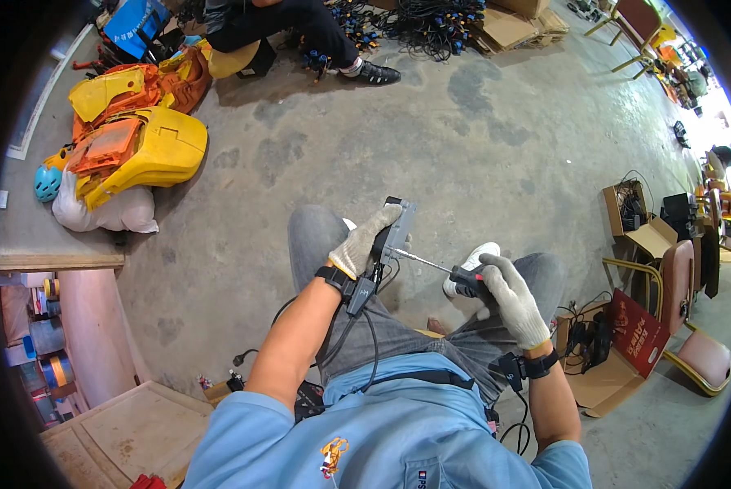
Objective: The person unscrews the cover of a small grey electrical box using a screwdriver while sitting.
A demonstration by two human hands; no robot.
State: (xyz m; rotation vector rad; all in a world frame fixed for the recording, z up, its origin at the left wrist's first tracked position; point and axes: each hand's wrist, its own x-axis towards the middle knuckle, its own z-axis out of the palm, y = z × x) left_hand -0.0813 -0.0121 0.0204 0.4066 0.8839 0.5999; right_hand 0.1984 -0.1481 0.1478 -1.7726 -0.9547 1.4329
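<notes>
While a flat grey metal part (400,224) stands above the person's left knee, the gloved left hand (364,242) is wrapped around its edge. The gloved right hand (508,297) is closed on a screwdriver (451,273), tip touching the part. Yellow and orange plastic shells (137,134) lie well apart on the concrete floor (479,138).

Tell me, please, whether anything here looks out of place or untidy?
Nothing odd at the hands: the left hand steadies a grey panel while the right hand holds a screwdriver. Yellow and orange plastic shells lie heaped on the floor.
</notes>
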